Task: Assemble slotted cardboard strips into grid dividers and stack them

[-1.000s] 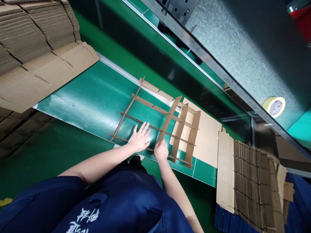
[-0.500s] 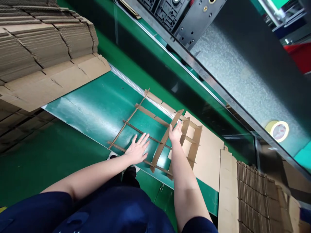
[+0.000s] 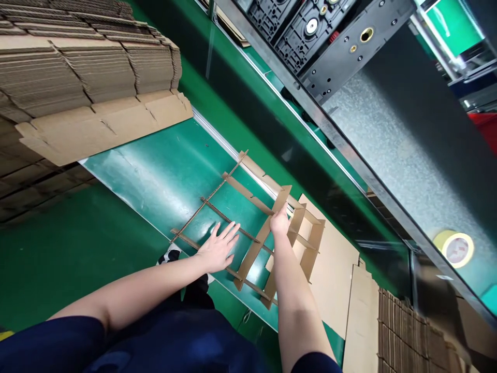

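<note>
Right hand [image 3: 280,220], shifted from near to far end of a cross strip [image 3: 252,256], fingers curled round it. Left hand [image 3: 218,251], spread, over the cardboard grid [image 3: 248,192] on green surface [image 3: 151,166]. Four cross strips present; some notches [image 3: 264,174] unfilled; seating unclear.

Left of the cardboard divider grid [image 3: 253,254], the green tabletop [image 3: 155,171] is giving passage. Stacked corrugated sheets [image 3: 104,72] are blocking beyond

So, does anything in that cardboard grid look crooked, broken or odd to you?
Nothing looks broken. The cardboard grid is unevenly spaced, though: a wide gap with open notches separates the leftmost cross strip from the next strip, at the right hand, while the strips farther right sit closer together.
</note>
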`<move>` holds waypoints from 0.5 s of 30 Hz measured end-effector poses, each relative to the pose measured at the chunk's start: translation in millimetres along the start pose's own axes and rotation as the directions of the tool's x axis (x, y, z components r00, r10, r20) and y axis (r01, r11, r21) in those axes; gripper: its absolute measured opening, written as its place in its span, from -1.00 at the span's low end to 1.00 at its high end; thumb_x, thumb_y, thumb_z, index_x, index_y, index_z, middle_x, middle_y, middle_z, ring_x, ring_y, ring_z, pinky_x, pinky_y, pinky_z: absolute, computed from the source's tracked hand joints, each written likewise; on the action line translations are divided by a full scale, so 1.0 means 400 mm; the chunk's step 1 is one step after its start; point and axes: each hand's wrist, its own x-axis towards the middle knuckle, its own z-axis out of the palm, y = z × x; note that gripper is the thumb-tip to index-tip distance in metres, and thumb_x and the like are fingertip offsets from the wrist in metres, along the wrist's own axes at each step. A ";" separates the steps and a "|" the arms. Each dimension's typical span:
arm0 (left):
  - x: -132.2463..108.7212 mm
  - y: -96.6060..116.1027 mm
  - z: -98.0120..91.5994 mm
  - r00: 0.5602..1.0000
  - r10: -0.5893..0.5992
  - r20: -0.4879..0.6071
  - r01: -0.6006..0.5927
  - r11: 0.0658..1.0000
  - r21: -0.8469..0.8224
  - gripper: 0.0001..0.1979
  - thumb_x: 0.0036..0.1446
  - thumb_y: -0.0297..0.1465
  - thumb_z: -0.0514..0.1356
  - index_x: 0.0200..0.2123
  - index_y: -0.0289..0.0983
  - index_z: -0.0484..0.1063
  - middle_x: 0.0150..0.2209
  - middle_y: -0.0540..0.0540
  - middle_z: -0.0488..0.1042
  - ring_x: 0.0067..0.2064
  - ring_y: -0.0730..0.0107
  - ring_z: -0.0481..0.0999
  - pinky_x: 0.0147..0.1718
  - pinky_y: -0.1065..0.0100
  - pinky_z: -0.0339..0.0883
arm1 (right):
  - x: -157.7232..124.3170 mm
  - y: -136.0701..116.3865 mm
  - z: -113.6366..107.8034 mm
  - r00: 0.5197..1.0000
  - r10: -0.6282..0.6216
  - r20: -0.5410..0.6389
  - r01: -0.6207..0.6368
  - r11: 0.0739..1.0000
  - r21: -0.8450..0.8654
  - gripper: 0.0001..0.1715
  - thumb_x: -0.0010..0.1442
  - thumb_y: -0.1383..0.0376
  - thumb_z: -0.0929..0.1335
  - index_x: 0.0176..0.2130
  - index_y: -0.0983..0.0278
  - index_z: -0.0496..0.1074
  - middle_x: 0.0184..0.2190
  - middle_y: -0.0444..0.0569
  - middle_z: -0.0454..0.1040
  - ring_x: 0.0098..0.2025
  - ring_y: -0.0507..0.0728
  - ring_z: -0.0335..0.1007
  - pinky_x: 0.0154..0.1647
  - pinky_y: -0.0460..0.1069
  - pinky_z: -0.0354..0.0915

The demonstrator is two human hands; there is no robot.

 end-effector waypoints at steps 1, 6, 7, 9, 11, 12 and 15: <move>0.000 0.000 0.002 1.000 0.000 -0.006 0.000 1.000 0.002 -0.37 0.21 -0.11 -0.07 0.25 -0.33 0.17 0.39 -0.26 -0.27 0.39 0.02 -0.36 0.23 -0.21 -0.26 | -0.002 -0.005 0.000 1.000 0.016 -0.010 -0.016 1.000 0.009 -0.25 0.28 0.35 0.07 0.37 0.39 -0.31 0.02 0.27 0.41 0.03 0.28 0.39 0.11 0.20 0.18; -0.001 -0.001 0.009 1.000 0.001 -0.028 -0.001 1.000 -0.001 -0.37 0.19 -0.10 -0.04 0.24 -0.32 0.19 0.39 -0.25 -0.25 0.39 -0.01 -0.34 0.23 -0.20 -0.26 | -0.021 -0.011 0.008 0.993 0.075 -0.088 -0.069 0.995 0.071 -0.22 0.25 0.38 0.05 0.38 0.32 -0.33 -0.19 0.17 0.50 -0.20 0.28 0.48 -0.10 0.18 0.32; -0.001 -0.001 0.009 1.000 0.002 -0.028 -0.003 1.000 -0.003 -0.37 0.19 -0.11 -0.04 0.24 -0.32 0.19 0.39 -0.25 -0.25 0.39 -0.02 -0.34 0.23 -0.21 -0.25 | -0.023 -0.010 0.009 0.994 0.059 -0.095 -0.052 0.996 0.079 -0.22 0.23 0.40 0.06 0.38 0.24 -0.28 -0.10 0.16 0.47 -0.18 0.26 0.48 -0.12 0.16 0.33; -0.002 -0.002 0.010 1.000 0.007 -0.025 -0.008 1.000 -0.004 -0.37 0.20 -0.12 -0.05 0.24 -0.34 0.19 0.39 -0.26 -0.26 0.39 -0.03 -0.34 0.22 -0.23 -0.25 | -0.021 -0.007 0.009 0.996 0.014 -0.091 -0.007 0.997 0.076 -0.25 0.21 0.40 0.07 0.35 0.12 -0.07 0.13 0.12 0.32 -0.08 0.24 0.44 -0.08 0.16 0.33; -0.003 -0.002 0.010 1.000 0.011 -0.029 -0.011 1.000 -0.004 -0.37 0.20 -0.12 -0.06 0.24 -0.34 0.19 0.39 -0.26 -0.26 0.39 -0.04 -0.33 0.22 -0.24 -0.24 | -0.008 -0.004 0.004 0.996 -0.016 -0.093 0.020 0.999 0.046 -0.31 0.20 0.38 0.09 0.29 0.12 0.13 0.28 0.08 0.10 0.08 0.26 0.33 0.01 0.17 0.30; -0.004 -0.002 0.011 0.999 0.010 -0.033 -0.010 1.000 -0.005 -0.37 0.20 -0.12 -0.06 0.24 -0.34 0.19 0.39 -0.26 -0.26 0.39 -0.05 -0.32 0.22 -0.24 -0.24 | 0.005 -0.003 0.000 0.994 -0.025 -0.105 0.028 0.999 0.025 -0.34 0.20 0.37 0.10 0.26 0.14 0.18 0.33 0.07 -0.01 0.15 0.28 0.24 0.05 0.18 0.27; -0.007 0.000 0.013 0.999 0.004 -0.050 -0.004 1.000 -0.007 -0.37 0.19 -0.10 -0.04 0.23 -0.31 0.21 0.39 -0.24 -0.22 0.38 -0.06 -0.29 0.23 -0.21 -0.25 | 0.063 -0.002 -0.017 0.984 -0.067 -0.165 0.064 0.998 -0.022 -0.36 0.22 0.29 0.13 0.27 0.12 0.15 0.39 0.04 -0.25 0.30 0.32 -0.03 0.11 0.25 0.20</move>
